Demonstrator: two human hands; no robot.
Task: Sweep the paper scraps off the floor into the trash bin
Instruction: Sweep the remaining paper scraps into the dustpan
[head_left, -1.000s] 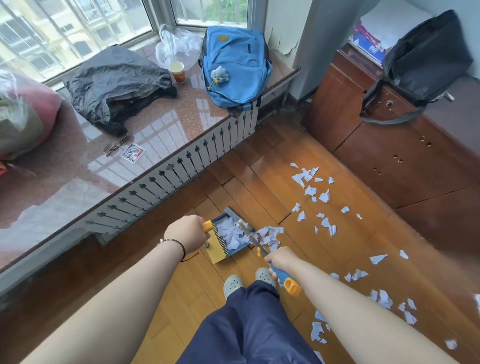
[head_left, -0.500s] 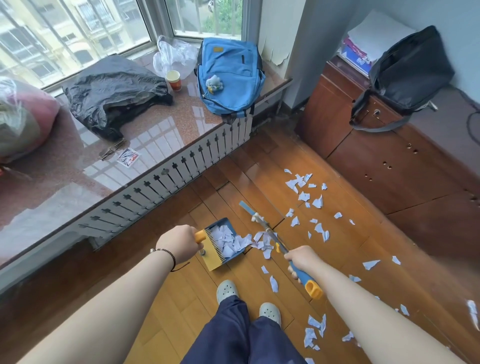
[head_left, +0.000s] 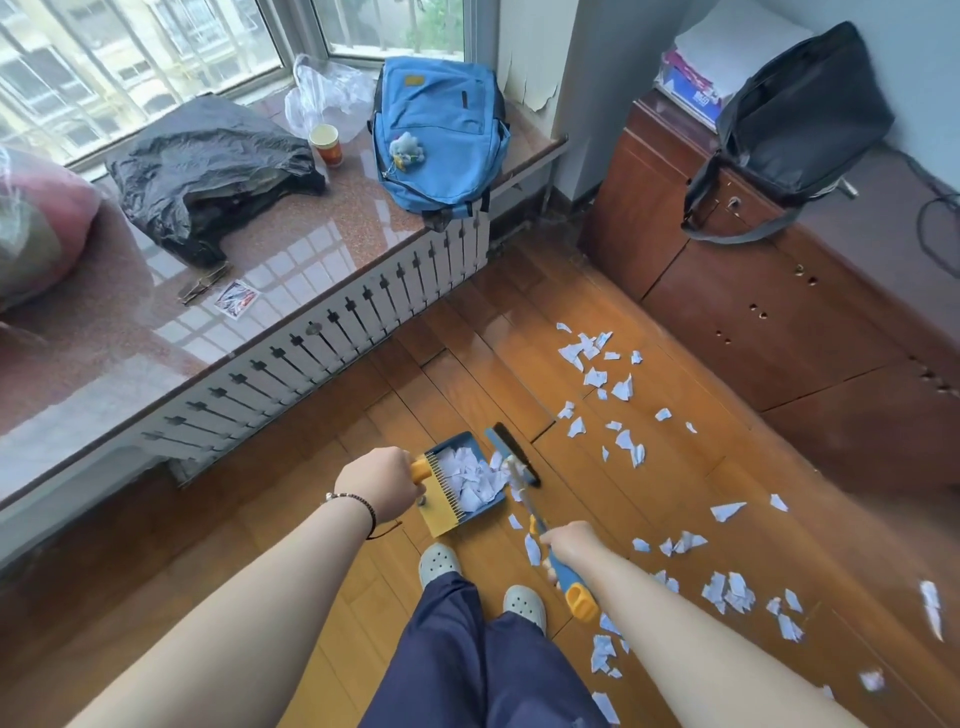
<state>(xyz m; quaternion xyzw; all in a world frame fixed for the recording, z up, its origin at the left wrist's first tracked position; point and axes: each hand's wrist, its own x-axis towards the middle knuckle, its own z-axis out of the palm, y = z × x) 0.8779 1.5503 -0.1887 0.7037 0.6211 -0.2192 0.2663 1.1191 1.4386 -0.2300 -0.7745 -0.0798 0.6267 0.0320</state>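
Note:
A blue dustpan with a yellow comb edge lies on the wooden floor, holding a heap of white paper scraps. My left hand grips its yellow handle. My right hand grips the blue and yellow handle of a small broom, whose black bristle head presses against the dustpan's open side. More paper scraps lie scattered across the floor to the right and beside my feet. No trash bin is in view.
A stone window ledge on the left carries a blue backpack, a black bag and a cup. A wooden cabinet with a dark bag stands at the right. My shoes are just behind the dustpan.
The broom swung left and pushed the loose scraps by the dustpan's mouth into the pan. The dustpan stayed put in my left hand.

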